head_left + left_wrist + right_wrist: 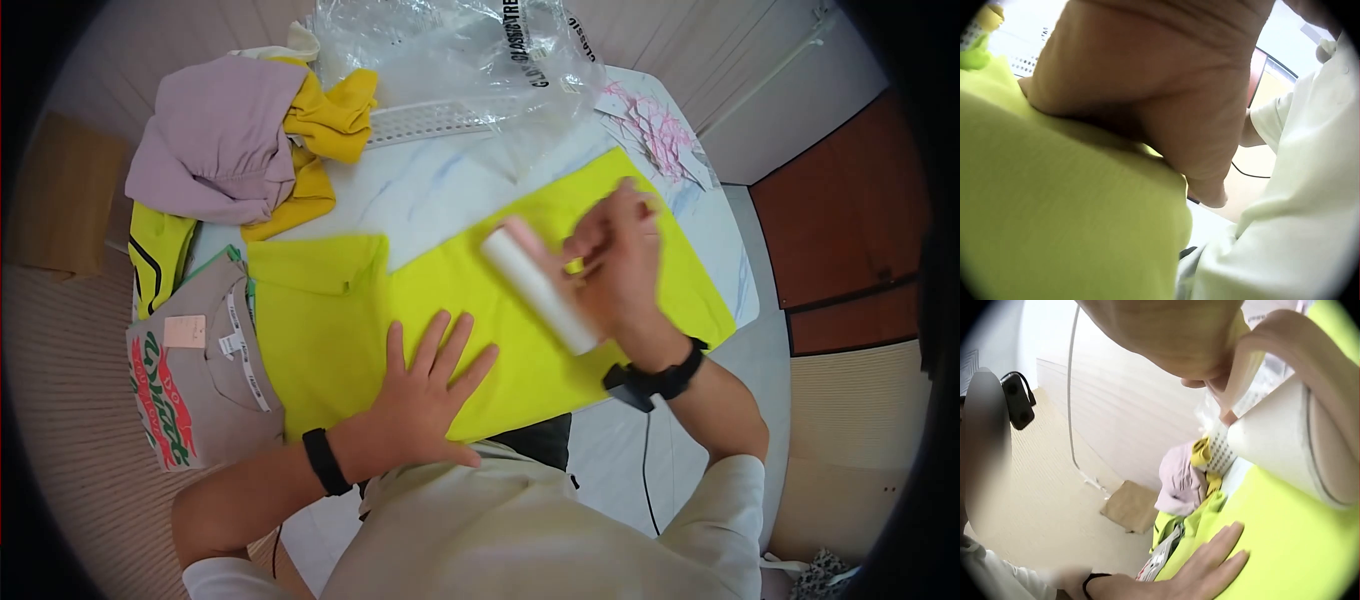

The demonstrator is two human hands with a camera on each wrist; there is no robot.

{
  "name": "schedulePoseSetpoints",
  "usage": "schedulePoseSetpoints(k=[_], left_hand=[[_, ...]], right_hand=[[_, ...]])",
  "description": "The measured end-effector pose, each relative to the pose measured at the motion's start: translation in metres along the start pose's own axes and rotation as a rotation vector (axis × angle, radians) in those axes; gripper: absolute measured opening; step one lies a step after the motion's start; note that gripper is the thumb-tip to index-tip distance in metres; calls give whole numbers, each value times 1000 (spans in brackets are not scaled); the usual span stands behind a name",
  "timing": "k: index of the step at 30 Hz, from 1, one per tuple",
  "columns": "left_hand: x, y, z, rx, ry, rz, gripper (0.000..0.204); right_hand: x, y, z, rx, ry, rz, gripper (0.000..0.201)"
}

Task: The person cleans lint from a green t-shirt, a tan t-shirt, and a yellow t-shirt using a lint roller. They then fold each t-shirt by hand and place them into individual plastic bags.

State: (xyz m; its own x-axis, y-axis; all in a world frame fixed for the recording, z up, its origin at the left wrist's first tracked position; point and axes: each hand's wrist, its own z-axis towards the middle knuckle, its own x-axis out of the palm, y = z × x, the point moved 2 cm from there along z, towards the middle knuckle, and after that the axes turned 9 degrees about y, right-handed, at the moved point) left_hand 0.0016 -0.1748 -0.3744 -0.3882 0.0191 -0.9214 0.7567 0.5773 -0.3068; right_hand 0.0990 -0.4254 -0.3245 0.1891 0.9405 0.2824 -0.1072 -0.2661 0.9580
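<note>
A bright yellow-green garment (480, 250) lies spread flat over the table, folded over at its left part. My left hand (430, 385) rests on its front edge with straight, spread fingers, palm down. In the left wrist view the heel of that hand presses the yellow-green cloth (1072, 206). My right hand (620, 260) grips a lint roller by its pink handle (1291, 331). The roller's white sheet roll (540, 290) slants across the right half of the garment, slightly blurred. In the right wrist view the roll (1279, 437) is right at the cloth.
Left of the garment lies a grey printed T-shirt (215, 370) with a paper tag. Behind it are a heaped mauve garment (220, 135) and mustard cloth (335, 115). Clear plastic bags (450, 60) cover a white perforated basket (430, 120). Pink-stringed tags (655, 130) lie at the back right.
</note>
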Motion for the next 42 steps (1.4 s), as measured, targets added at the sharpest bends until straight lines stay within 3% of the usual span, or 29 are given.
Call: schedulePoseSetpoints(k=[1,5,7,11,15,19,22,25,26,29,32,35,38,41,42], left_hand=[[1,-2,-2,-12,-13,-10,125],[2,-2,-11,-41,-28,-49,124],[1,-2,-13,-42,-22,-86,123],[0,-2,-13,-57,27,-132,123],[-3,-3,-14,-59,48,-144,124],[-5,-4,-13,-66,39,-161,122],[-3,-4,-13,-74,4,-157,121],[2,-3,-12,-65,3,-115,122],[3,-3,-11,-59,0,-97,124],[3,-3,-11,-84,-6,-49,122],[3,-4,-13,-75,8,-46,121],[2,-4,-19,-68,36,-26,120],[2,-4,-22,-65,57,-10,120],[-1,-4,-21,-65,75,-8,120],[-1,-4,-21,-66,83,-10,119]], right_hand=[[19,-5,-5,94,24,149,38],[19,-30,19,31,39,52,39],[-19,-32,55,-11,-36,-16,38],[-97,-16,119,-144,-238,203,36],[-146,16,147,-350,-288,-70,34],[-132,35,139,-373,-228,-106,33],[-66,30,110,-338,-205,-18,35],[-8,11,75,-173,-15,80,44],[7,-1,66,-106,-29,53,46],[31,-17,41,109,86,117,37],[-3,-22,74,-14,-43,77,36],[-67,-13,116,-150,-213,-7,33],[-128,1,144,-218,-227,140,36],[-148,29,152,-346,-247,-127,38],[-153,36,151,-292,-275,-128,38]])
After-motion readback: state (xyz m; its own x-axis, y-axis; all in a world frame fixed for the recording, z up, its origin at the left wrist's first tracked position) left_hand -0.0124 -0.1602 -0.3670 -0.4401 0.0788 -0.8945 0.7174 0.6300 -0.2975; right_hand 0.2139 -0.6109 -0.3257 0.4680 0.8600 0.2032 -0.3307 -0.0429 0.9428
